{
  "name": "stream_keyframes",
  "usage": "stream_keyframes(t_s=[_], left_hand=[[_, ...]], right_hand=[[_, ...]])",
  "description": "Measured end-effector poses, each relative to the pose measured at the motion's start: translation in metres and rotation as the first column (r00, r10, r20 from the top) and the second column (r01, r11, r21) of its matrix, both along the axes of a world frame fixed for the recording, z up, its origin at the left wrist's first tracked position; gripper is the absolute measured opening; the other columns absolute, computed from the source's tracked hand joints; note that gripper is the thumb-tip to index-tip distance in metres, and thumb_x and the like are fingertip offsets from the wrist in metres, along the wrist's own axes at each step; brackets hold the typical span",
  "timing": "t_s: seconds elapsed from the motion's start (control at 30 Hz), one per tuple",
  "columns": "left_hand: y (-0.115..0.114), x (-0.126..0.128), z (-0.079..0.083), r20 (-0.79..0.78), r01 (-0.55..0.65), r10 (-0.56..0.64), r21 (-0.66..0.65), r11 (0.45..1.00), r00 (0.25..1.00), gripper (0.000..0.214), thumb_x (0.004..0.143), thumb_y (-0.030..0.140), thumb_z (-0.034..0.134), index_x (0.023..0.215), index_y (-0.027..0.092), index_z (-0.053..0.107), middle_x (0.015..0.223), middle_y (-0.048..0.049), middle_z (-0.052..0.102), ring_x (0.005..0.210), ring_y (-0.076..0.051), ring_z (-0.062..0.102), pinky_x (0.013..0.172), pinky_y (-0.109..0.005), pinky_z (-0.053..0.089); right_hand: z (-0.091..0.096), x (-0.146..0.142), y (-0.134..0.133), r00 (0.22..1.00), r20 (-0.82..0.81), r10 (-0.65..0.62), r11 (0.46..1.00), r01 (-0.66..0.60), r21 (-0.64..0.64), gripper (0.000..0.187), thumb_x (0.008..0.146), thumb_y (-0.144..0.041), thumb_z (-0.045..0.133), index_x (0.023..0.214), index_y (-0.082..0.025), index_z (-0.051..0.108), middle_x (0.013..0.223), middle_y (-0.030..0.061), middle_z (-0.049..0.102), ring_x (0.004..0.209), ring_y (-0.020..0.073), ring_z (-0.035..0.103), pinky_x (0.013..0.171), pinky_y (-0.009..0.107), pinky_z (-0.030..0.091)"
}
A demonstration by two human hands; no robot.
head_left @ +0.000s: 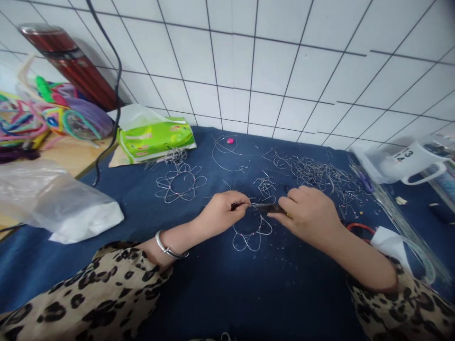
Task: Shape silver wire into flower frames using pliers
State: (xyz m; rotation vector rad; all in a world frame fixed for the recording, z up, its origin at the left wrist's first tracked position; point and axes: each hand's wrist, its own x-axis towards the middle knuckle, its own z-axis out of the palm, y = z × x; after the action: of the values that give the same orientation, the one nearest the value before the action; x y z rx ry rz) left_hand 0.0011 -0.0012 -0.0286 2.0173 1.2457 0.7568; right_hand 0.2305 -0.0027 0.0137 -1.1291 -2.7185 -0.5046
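Observation:
A wire flower (pixel 253 234) with looped petals and small pink dots round its ring hangs between my hands, just above the dark blue cloth. My left hand (pixel 227 209) pinches the wire at its upper left. In my right hand (pixel 307 213) is a pair of pliers (pixel 268 208), whose jaws meet the wire close to my left fingertips. The pliers' handles are mostly hidden in my palm. Another wire flower (pixel 180 183) of the same kind lies flat on the cloth to the left.
Loose wire pieces (pixel 320 173) heap up at the back right, beside a white plastic jug (pixel 408 163). A green tissue pack (pixel 156 139), a plastic bag (pixel 85 208) and a red thermos (pixel 71 66) stand left. A pink object (pixel 230 141) lies near the tiled wall (pixel 231 57).

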Motion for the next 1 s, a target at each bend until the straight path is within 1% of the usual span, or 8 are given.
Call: stream_keyframes(t_s=[0.1,0.23,0.3,0.43,0.5,0.6,0.83,1.0], left_hand=[[0.000,-0.001,-0.001,0.011,0.005,-0.005,0.004,1.000,1.000,0.020,0.079,0.014,0.046,0.080,0.017,0.066,0.078,-0.0020,0.065,0.072,-0.012,0.057,0.064,-0.025,0.045],[0.000,-0.001,-0.002,0.017,0.003,-0.003,0.010,1.000,1.000,0.021,0.079,0.014,0.046,0.080,0.017,0.066,0.078,-0.0017,0.065,0.071,-0.011,0.058,0.065,-0.025,0.046],[0.000,-0.001,-0.002,0.008,0.003,-0.003,0.016,1.000,1.000,0.021,0.078,0.013,0.046,0.079,0.017,0.066,0.077,-0.0014,0.065,0.070,-0.011,0.058,0.064,-0.024,0.045],[0.000,-0.001,-0.002,-0.029,0.000,0.001,0.030,1.000,1.000,0.019,0.077,0.013,0.046,0.075,0.017,0.065,0.075,-0.0009,0.065,0.069,-0.011,0.058,0.061,-0.023,0.044],[0.000,-0.001,-0.002,-0.051,-0.003,0.005,0.030,1.000,0.999,0.018,0.077,0.013,0.046,0.074,0.017,0.064,0.076,-0.0010,0.065,0.070,-0.011,0.058,0.061,-0.023,0.044],[0.000,-0.001,-0.001,-0.072,-0.008,0.010,0.019,1.000,0.997,0.018,0.078,0.014,0.047,0.074,0.017,0.064,0.076,-0.0011,0.065,0.069,-0.011,0.057,0.062,-0.024,0.044],[0.000,-0.001,-0.001,-0.055,-0.012,0.011,-0.017,1.000,0.998,0.019,0.079,0.016,0.046,0.075,0.017,0.065,0.071,-0.0002,0.064,0.064,-0.010,0.056,0.058,-0.022,0.043],[0.000,0.000,-0.001,-0.051,-0.014,0.013,-0.026,1.000,0.999,0.020,0.081,0.019,0.046,0.076,0.017,0.065,0.067,0.0005,0.062,0.055,-0.008,0.051,0.050,-0.020,0.039]], right_hand=[[0.005,0.004,0.004,0.998,0.041,-0.049,0.997,0.047,0.062,0.030,0.087,-0.041,0.046,0.071,-0.017,0.056,0.067,0.0041,0.049,0.068,0.0162,0.037,0.060,0.032,0.019],[0.008,0.006,0.006,0.993,0.116,0.017,0.998,-0.024,0.052,0.025,0.087,-0.036,0.047,0.072,-0.018,0.056,0.068,0.0040,0.050,0.069,0.0170,0.036,0.061,0.033,0.018],[0.009,0.007,0.006,0.994,0.109,0.018,0.998,-0.024,0.056,0.025,0.088,-0.035,0.047,0.072,-0.018,0.056,0.068,0.0042,0.050,0.069,0.0172,0.036,0.061,0.033,0.018],[0.018,0.011,0.005,0.995,0.075,-0.058,0.990,0.047,0.136,0.027,0.088,-0.038,0.045,0.074,-0.018,0.057,0.069,0.0047,0.050,0.070,0.0174,0.036,0.062,0.033,0.018],[0.022,0.012,0.005,0.994,0.101,-0.037,0.989,0.022,0.149,0.028,0.089,-0.038,0.044,0.074,-0.018,0.056,0.068,0.0042,0.049,0.069,0.0174,0.036,0.062,0.033,0.019],[0.021,0.010,0.003,0.987,0.158,0.014,0.992,-0.033,0.123,0.024,0.089,-0.034,0.044,0.075,-0.019,0.055,0.067,0.0033,0.048,0.068,0.0174,0.035,0.062,0.033,0.018],[0.008,0.007,0.004,0.985,0.169,0.033,0.997,-0.043,0.060,0.018,0.087,-0.022,0.047,0.071,-0.018,0.055,0.068,0.0039,0.049,0.069,0.0174,0.035,0.061,0.033,0.018],[0.002,0.005,0.005,0.996,0.067,0.065,0.997,-0.062,-0.037,0.025,0.088,-0.035,0.048,0.072,-0.018,0.057,0.070,0.0036,0.052,0.071,0.0168,0.037,0.062,0.032,0.020]])
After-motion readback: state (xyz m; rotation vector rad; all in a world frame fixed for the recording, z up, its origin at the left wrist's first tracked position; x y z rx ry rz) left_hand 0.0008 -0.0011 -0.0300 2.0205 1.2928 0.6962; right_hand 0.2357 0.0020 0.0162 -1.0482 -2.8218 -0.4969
